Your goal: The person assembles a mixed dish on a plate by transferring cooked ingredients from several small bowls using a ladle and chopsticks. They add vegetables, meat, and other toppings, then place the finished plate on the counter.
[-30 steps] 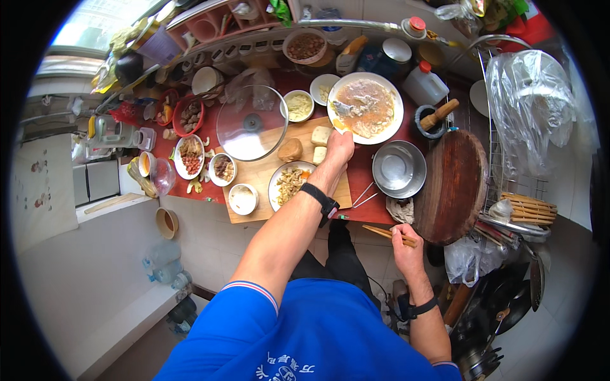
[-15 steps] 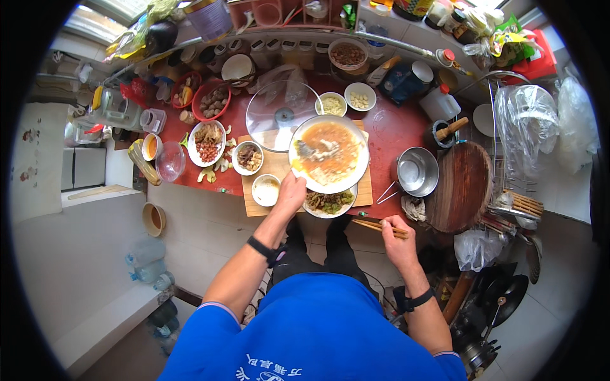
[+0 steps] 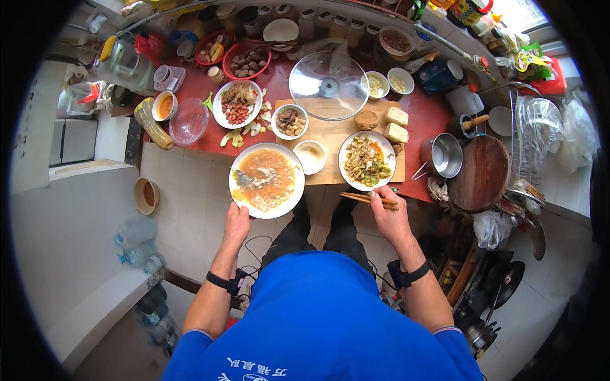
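Observation:
My left hand (image 3: 236,223) is closed on the near rim of a white plate (image 3: 297,188) with fish-like pieces in orange broth. The plate hangs in the air before the table's front edge, left of the cutting board (image 3: 332,129). A pair of wooden chopsticks (image 3: 363,199) lies in my closed right hand (image 3: 389,219), tips pointing left. Just beyond that hand, another white plate (image 3: 344,157) with chopped green and brown food rests on the board. A small white bowl (image 3: 325,160) stands between the plates. Pale bread-like blocks (image 3: 396,125) and a brown round piece (image 3: 366,120) sit behind.
A glass lid (image 3: 311,79) lies over the board's far edge. To the left are a bowl of mixed pieces (image 3: 275,123), a plate of peanuts (image 3: 219,109) and peelings (image 3: 234,137). A metal pot (image 3: 452,160) and a round wooden board (image 3: 486,171) stand right.
My left hand has carried the plate of broth left and toward me, off the space above the board. The blocks behind it now show. The head view has shifted left; my right hand keeps the chopsticks.

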The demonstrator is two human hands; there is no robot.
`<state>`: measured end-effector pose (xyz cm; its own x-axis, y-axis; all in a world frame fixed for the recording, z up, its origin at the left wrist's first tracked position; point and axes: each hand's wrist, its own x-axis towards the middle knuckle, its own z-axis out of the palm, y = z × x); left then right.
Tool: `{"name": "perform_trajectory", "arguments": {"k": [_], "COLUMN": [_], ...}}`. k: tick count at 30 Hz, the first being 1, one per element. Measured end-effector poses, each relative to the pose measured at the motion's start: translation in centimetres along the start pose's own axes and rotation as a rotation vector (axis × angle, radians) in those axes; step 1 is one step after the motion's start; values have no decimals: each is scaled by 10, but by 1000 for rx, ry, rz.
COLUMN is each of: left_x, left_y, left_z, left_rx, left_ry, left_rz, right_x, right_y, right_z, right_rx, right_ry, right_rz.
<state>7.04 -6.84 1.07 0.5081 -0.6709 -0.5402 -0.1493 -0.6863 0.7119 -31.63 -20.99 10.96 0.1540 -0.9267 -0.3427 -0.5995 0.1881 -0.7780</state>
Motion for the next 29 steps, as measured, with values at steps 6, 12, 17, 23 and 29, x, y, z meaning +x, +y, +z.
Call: {"name": "perform_trajectory", "arguments": {"k": [6, 12, 17, 23, 29], "left_x": [-11, -26, -34, -30, -25], "left_y": [-29, -30, -22, -28, -28], "left_z": [-30, -8, 24, 57, 68], "left_rx": [-39, -20, -67, -93, -23], "left_ry": [29, 47, 65, 23, -15], "left_rz": [-94, -82, -99, -101, -122], "right_x": [0, 3, 3, -7, -18], "right_y": [-27, -56, -71, -66, -75], "right_z": [23, 24, 26, 24, 43], "right_rx": [-20, 144, 150, 114, 75], "right_ry": [35, 39, -73, -239, -396], "right_rz": [-92, -182, -318, -301, -559]}}
